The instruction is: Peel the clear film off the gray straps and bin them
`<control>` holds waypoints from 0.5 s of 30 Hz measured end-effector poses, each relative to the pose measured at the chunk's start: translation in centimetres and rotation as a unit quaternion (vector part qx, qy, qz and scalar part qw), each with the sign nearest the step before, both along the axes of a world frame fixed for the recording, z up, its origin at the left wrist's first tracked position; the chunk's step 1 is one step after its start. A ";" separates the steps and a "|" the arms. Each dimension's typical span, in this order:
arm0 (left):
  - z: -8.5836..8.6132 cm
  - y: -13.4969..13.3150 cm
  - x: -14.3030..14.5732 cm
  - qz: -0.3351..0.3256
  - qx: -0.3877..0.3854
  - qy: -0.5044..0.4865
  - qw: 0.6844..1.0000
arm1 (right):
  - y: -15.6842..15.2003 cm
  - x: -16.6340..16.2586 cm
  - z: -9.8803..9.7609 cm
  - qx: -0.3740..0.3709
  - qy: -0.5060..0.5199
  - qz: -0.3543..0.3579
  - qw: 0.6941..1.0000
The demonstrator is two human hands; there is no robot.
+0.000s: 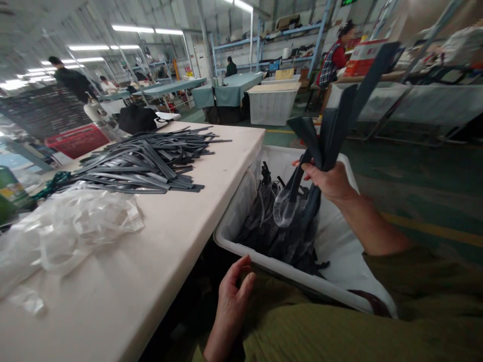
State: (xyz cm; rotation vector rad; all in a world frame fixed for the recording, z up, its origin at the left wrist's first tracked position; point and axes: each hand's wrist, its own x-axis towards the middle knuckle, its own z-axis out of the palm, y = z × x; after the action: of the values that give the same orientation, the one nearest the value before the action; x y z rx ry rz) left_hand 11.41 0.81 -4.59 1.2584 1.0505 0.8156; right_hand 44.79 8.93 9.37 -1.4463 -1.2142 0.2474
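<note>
Where right grip (332, 180) holds strips (341, 120), parts hidden

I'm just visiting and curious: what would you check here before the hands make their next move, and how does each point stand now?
1. Right hand has hold of the dark strips: ok, a bundle is in its grasp.
2. Left hand free: ok, nothing visible in it.
3. Left fingertips off the white bin: cannot tell, they overlap its near edge in view.
4. Held strips clear of the bin's dark contents: cannot tell.
5. Strip pile on the table tidy: not ok, strips cross and splay.
</note>
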 end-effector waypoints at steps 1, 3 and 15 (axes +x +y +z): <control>-0.1 0.0 -0.1 0.002 -0.003 -0.003 1.000 | 1.1 0.3 -0.8 -0.003 -0.004 -0.014 1.000; -0.3 0.1 -0.2 0.012 -0.007 -0.003 1.000 | 3.2 0.8 -2.8 -0.019 -0.009 -0.033 0.999; -3.3 0.1 -2.6 0.064 -0.024 0.013 0.998 | 5.6 -1.4 -16.0 -0.149 0.039 -0.043 0.987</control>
State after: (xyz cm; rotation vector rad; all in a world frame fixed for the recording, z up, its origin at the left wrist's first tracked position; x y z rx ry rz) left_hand 8.82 0.88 -7.84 1.1725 1.1750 0.8687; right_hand 43.40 14.58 -6.63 -1.7270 -1.0811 0.4373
